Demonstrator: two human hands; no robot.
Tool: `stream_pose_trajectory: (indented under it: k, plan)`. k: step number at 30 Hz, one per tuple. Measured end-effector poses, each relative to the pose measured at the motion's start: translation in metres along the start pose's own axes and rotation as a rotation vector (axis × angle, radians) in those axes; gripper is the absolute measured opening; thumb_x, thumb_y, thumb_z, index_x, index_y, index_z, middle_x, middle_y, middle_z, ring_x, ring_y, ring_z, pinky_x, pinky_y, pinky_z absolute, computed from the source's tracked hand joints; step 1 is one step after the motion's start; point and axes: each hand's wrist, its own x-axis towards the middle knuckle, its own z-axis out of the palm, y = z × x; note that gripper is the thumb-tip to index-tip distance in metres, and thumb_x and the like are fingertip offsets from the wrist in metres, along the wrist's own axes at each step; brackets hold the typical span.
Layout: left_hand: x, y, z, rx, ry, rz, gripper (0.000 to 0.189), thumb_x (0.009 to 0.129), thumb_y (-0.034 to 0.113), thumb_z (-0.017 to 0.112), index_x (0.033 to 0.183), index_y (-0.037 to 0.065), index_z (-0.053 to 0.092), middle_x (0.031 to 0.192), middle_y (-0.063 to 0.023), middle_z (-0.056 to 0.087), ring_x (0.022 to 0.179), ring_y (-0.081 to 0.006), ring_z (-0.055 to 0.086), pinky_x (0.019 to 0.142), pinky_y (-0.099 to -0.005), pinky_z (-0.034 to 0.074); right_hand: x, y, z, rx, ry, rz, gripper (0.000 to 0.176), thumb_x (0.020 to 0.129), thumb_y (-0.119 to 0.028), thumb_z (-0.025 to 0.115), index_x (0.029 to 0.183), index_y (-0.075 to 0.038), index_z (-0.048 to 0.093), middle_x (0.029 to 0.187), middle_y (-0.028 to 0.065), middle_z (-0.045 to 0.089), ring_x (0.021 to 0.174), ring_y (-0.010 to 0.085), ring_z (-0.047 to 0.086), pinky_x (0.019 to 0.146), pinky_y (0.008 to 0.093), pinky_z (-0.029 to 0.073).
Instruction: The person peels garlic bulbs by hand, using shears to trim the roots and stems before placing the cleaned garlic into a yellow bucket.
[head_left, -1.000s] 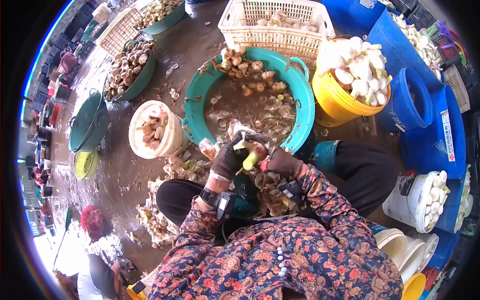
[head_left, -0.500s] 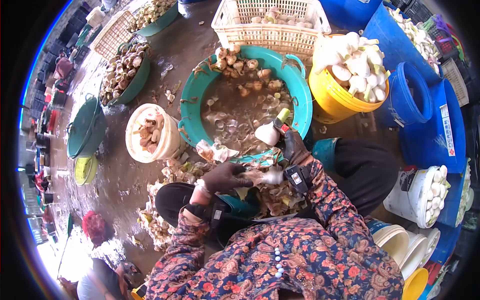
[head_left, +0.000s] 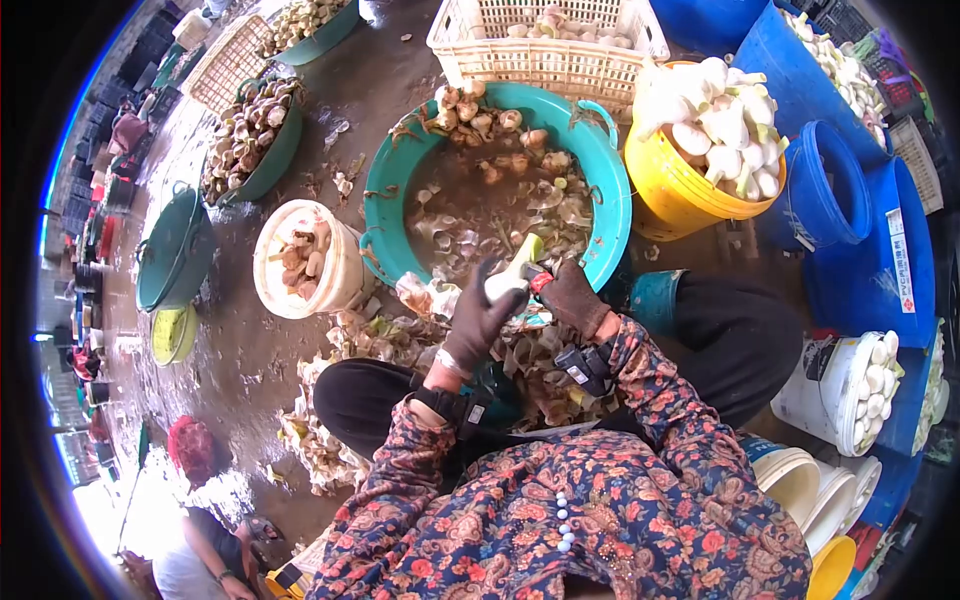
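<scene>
My gloved left hand [head_left: 478,325] is closed round a white, garlic-like bulb [head_left: 505,285] whose pale green stem points up and away. Beside it, my gloved right hand [head_left: 578,300] grips a small red and black tool [head_left: 540,280] close to the stem; its blade or tip cannot be made out. Both hands are over the near rim of a turquoise tub [head_left: 612,200]. Brown unpeeled bulbs [head_left: 470,115] lie at its far side, in murky water with floating skins [head_left: 450,235]. Peeled scraps [head_left: 540,375] are heaped between my knees.
A yellow bucket [head_left: 650,195] heaped with white bulbs stands right of the tub, near a blue bucket [head_left: 860,215]. A cream crate [head_left: 560,72] is behind. Left are a white bucket [head_left: 350,265] and green tubs [head_left: 170,260]. Another person's arm [head_left: 215,565] shows lower left.
My left hand has moved up and right from the scraps and taken hold of the bulb. My right hand has shifted slightly down and left, its tool now beside the stem.
</scene>
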Motion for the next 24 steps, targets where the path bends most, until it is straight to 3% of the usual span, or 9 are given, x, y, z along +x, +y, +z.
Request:
stream_pose_trajectory:
  k: [1, 5, 7, 8, 10, 11, 14, 16, 24]
  plan:
    - [0.0, 0.007, -0.008, -0.294, 0.02, -0.326, 0.059, 0.078, 0.011, 0.06, 0.13, 0.001, 0.034, 0.107, -0.0113, 0.056, 0.086, -0.0205, 0.059, 0.078, -0.03, 0.047, -0.007, -0.006, -0.005, 0.112, -0.016, -0.058, 0.025, 0.084, -0.021, 0.057, 0.088, 0.003, 0.061, 0.069, 0.0115, 0.063, 0.06, 0.0164, 0.058, 0.052, 0.0337, 0.044]
    - [0.002, 0.007, -0.01, -0.664, -0.062, -0.288, 0.039, 0.079, 0.013, 0.057, 0.116, 0.006, 0.051, 0.088, -0.0084, 0.061, 0.07, -0.0187, 0.06, 0.06, -0.0277, 0.045, 0.009, 0.029, 0.007, 0.665, -0.241, 0.087, 0.018, 0.084, -0.01, 0.054, 0.097, -0.001, 0.061, 0.076, 0.0016, 0.061, 0.064, 0.0088, 0.053, 0.055, 0.0244, 0.044]
    - [0.005, -0.004, -0.021, 0.526, -0.101, 0.503, 0.021, 0.078, 0.011, 0.058, 0.098, 0.006, 0.059, 0.086, -0.006, 0.062, 0.073, -0.0194, 0.061, 0.061, -0.0275, 0.046, 0.013, 0.039, 0.023, 0.523, -0.139, -0.054, 0.019, 0.085, -0.012, 0.055, 0.099, 0.0, 0.061, 0.078, 0.0012, 0.061, 0.068, 0.0076, 0.052, 0.058, 0.0233, 0.044]
    - [0.005, 0.001, -0.019, 0.525, -0.102, 0.507, 0.021, 0.078, 0.011, 0.058, 0.098, 0.006, 0.059, 0.086, -0.006, 0.062, 0.073, -0.0194, 0.061, 0.061, -0.0275, 0.046, 0.014, 0.041, 0.025, 0.459, -0.098, -0.11, 0.019, 0.085, -0.013, 0.056, 0.099, 0.0, 0.061, 0.08, 0.001, 0.061, 0.069, 0.0073, 0.052, 0.059, 0.023, 0.044]
    - [0.0, 0.009, -0.016, 0.607, -0.064, 0.315, 0.008, 0.078, 0.011, 0.059, 0.081, 0.004, 0.059, 0.082, -0.0041, 0.061, 0.075, -0.0177, 0.06, 0.062, -0.0282, 0.045, 0.016, 0.048, 0.023, 0.484, -0.054, 0.031, 0.022, 0.085, -0.013, 0.057, 0.102, 0.0, 0.06, 0.083, 0.001, 0.061, 0.072, 0.0072, 0.052, 0.062, 0.0227, 0.044]
    - [-0.005, 0.023, -0.015, 0.269, -0.112, -0.04, 0.03, 0.078, 0.013, 0.061, 0.104, -0.001, 0.056, 0.087, -0.0061, 0.059, 0.079, -0.0163, 0.058, 0.067, -0.0281, 0.047, 0.017, 0.049, 0.023, 0.509, -0.013, 0.172, 0.025, 0.085, -0.014, 0.058, 0.105, 0.0, 0.059, 0.087, 0.001, 0.061, 0.075, 0.007, 0.052, 0.065, 0.0225, 0.045]
    - [0.002, -0.002, -0.011, -0.429, 0.044, -0.057, 0.064, 0.076, 0.015, 0.064, 0.13, -0.001, 0.034, 0.096, -0.0096, 0.055, 0.085, -0.0154, 0.056, 0.073, -0.0276, 0.048, 0.003, 0.012, 0.014, 0.893, 0.07, 0.122, 0.033, 0.084, -0.016, 0.062, 0.111, 0.002, 0.055, 0.093, 0.002, 0.061, 0.081, 0.0072, 0.053, 0.07, 0.0221, 0.045]
    - [0.001, -0.009, -0.006, -0.034, -0.016, 0.001, 0.095, 0.07, 0.016, 0.071, 0.14, 0.001, 0.008, 0.109, -0.0129, 0.052, 0.096, -0.0176, 0.054, 0.08, -0.0285, 0.046, 0.004, 0.017, 0.019, 0.634, 0.031, -0.134, 0.036, 0.083, -0.013, 0.063, 0.114, 0.002, 0.053, 0.096, 0.0039, 0.061, 0.086, 0.009, 0.055, 0.076, 0.0236, 0.046]
    - [0.009, 0.009, -0.029, -0.177, -0.363, -0.306, 0.04, 0.084, 0.017, 0.06, 0.118, -0.003, 0.051, 0.11, -0.0063, 0.058, 0.097, -0.0116, 0.053, 0.084, -0.0258, 0.042, 0.0, 0.001, -0.009, 0.86, -0.355, -0.053, 0.031, 0.084, -0.013, 0.061, 0.11, 0.003, 0.055, 0.098, 0.0083, 0.062, 0.087, 0.0171, 0.06, 0.081, 0.0301, 0.048]
